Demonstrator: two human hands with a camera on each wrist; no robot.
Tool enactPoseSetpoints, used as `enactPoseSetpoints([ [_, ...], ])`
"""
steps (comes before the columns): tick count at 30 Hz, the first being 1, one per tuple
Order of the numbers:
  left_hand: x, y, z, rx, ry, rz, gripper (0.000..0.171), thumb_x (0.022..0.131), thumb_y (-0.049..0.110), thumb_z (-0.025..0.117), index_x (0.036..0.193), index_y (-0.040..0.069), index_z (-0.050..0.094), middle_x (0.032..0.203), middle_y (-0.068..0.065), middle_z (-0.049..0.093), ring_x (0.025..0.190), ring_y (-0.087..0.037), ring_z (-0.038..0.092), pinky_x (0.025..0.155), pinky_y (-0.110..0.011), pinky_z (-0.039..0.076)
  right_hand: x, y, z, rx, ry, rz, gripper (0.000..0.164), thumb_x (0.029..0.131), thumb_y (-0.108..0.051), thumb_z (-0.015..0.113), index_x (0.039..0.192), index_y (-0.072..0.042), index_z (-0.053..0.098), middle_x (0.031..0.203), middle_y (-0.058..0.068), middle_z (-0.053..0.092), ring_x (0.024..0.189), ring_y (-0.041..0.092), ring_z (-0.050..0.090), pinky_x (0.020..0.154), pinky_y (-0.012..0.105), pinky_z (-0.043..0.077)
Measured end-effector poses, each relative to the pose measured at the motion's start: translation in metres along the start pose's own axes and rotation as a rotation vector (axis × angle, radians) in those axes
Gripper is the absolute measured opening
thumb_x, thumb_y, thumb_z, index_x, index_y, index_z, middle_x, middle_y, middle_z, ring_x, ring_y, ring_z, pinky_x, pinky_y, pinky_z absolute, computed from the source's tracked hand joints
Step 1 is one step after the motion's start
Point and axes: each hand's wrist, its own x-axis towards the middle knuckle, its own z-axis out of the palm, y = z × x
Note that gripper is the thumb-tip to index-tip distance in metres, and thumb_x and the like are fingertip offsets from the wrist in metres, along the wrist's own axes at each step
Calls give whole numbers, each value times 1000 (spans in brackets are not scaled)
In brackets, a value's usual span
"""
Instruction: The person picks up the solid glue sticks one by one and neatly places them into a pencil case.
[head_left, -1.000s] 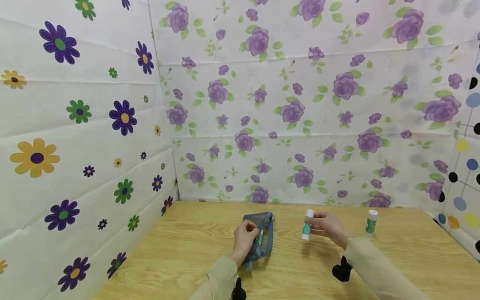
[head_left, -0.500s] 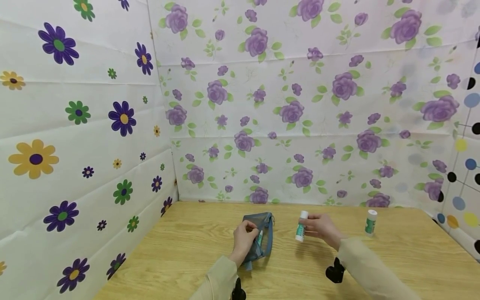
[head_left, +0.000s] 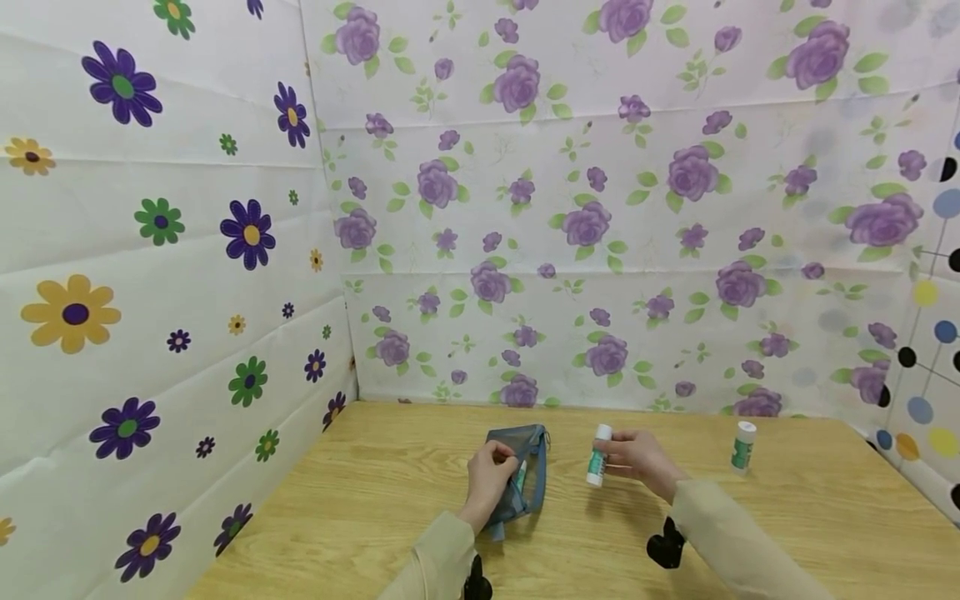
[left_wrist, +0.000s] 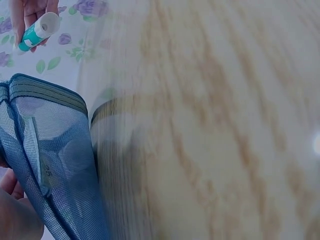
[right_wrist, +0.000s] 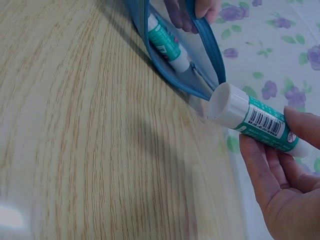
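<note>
My left hand (head_left: 490,479) pinches the edge of a blue mesh zipper pouch (head_left: 536,483), whose mouth gapes toward the right. Inside the pouch lies a glue stick (right_wrist: 165,42) with a green label and white ends. My right hand (head_left: 639,458) holds another glue stick (right_wrist: 262,122) of the same look between thumb and fingers, just right of the pouch and above the table. Its barcode faces the right wrist camera. The left wrist view shows the pouch's mesh side (left_wrist: 60,150) close up, with the held glue stick (left_wrist: 39,32) beyond it.
A third glue stick (head_left: 742,447) stands upright on the wooden table (head_left: 375,500) at the right. Flower-printed sheets (head_left: 465,208) close off the back and left sides. A black wrist camera (head_left: 666,546) sits at the right sleeve.
My right hand has carried its glue stick a little to the left, nearer the pouch. The left hand and the pouch have stayed in place.
</note>
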Motion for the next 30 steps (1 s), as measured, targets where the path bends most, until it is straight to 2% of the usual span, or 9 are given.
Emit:
enactPoseSetpoints([
  [14,1,0,1,-2,6,2,5,78,-1,59,82,3,60,71,-1,54,63,-14,50,54,-30,42,4,0,9,-16,20,17,40,86,-9,61,114,17,47,95,18,58,89,34,58,81,47,42],
  [30,0,-1,1,-4,6,7,4,78,1,59,82,3,60,72,0,54,63,-14,50,54,-29,42,3,0,21,35,-2,19,40,85,-6,61,115,18,46,96,20,56,88,33,58,80,45,44],
])
